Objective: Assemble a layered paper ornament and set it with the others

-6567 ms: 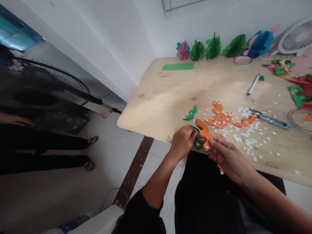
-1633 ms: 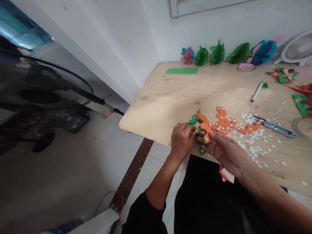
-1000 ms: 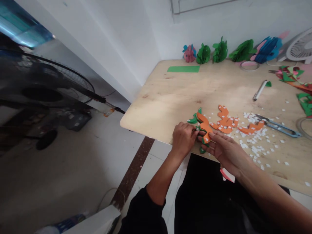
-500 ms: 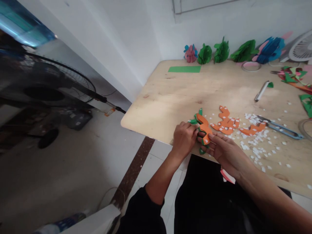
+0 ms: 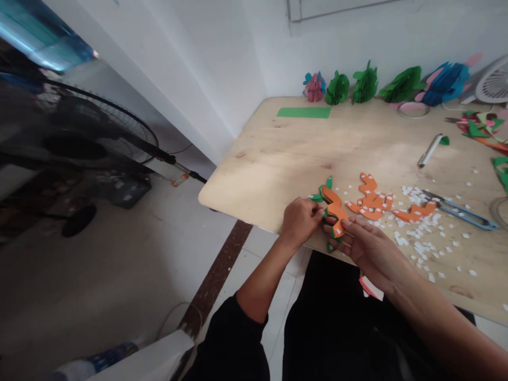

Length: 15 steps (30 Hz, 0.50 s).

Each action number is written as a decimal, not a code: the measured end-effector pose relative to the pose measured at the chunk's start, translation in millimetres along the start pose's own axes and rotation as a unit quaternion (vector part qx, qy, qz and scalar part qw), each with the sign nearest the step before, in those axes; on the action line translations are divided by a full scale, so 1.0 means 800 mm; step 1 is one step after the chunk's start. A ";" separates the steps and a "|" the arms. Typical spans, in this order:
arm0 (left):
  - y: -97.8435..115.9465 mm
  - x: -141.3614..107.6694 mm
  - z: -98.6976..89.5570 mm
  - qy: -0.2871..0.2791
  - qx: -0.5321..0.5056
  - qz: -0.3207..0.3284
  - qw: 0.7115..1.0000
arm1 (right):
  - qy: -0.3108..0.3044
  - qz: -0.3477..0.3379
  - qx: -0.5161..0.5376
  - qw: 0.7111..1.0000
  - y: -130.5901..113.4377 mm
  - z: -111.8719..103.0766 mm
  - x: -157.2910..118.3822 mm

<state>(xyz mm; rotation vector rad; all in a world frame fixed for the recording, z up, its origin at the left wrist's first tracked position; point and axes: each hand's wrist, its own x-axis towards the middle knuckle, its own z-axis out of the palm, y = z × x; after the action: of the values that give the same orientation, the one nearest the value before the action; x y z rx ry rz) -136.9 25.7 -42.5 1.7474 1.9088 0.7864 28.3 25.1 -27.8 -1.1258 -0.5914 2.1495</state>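
An orange and green layered paper cutout [image 5: 335, 203] is held just above the table's near edge. My right hand [image 5: 371, 246] grips it from the right, thumb on the orange face and fingers underneath. My left hand [image 5: 300, 222] is at its left side, thumb and fingertips pinched together close to the green edge; anything between them is too small to make out. Small white squares dot the orange surface. Just right of it lie an orange paper cutout [image 5: 371, 198] and a smaller orange piece [image 5: 415, 212], both with white squares on them.
Scissors with blue handles [image 5: 462, 210] lie among scattered white paper bits [image 5: 423, 248]. A white pen [image 5: 430, 151] and a green paper strip [image 5: 304, 112] are farther back. Folded paper figures [image 5: 365, 84] line the wall beside a small white fan [image 5: 492, 82]. Paper scraps [image 5: 478, 124] sit at right.
My left fingertips have drawn slightly left from the cutout, still pinched. My right hand keeps its hold. The whole view has shifted a little.
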 end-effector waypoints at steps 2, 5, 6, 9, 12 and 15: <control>-0.004 -0.001 -0.001 0.016 -0.013 0.012 1.000 | 0.004 -0.001 -0.003 1.000 -0.001 0.001 -0.001; -0.006 -0.006 -0.002 0.067 0.001 0.026 0.997 | -0.001 -0.005 -0.012 1.000 -0.001 0.002 -0.001; -0.005 -0.009 -0.002 0.083 0.013 0.027 0.996 | -0.005 -0.007 -0.015 1.000 -0.001 0.001 -0.001; -0.001 -0.017 -0.002 0.120 0.046 0.020 0.991 | -0.010 -0.009 -0.019 1.000 0.000 0.000 0.000; 0.001 -0.022 0.000 0.119 0.057 0.049 0.990 | -0.003 -0.010 -0.016 1.000 0.001 -0.002 0.002; -0.001 -0.023 0.005 0.097 0.078 0.083 0.989 | -0.002 -0.011 -0.015 1.000 0.001 -0.001 0.003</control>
<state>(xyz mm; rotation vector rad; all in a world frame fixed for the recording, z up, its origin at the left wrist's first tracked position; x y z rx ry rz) -132.5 7.7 -47.3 2.0119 2.0160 0.9180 28.0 26.0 -30.1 -1.1256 -0.6366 2.1309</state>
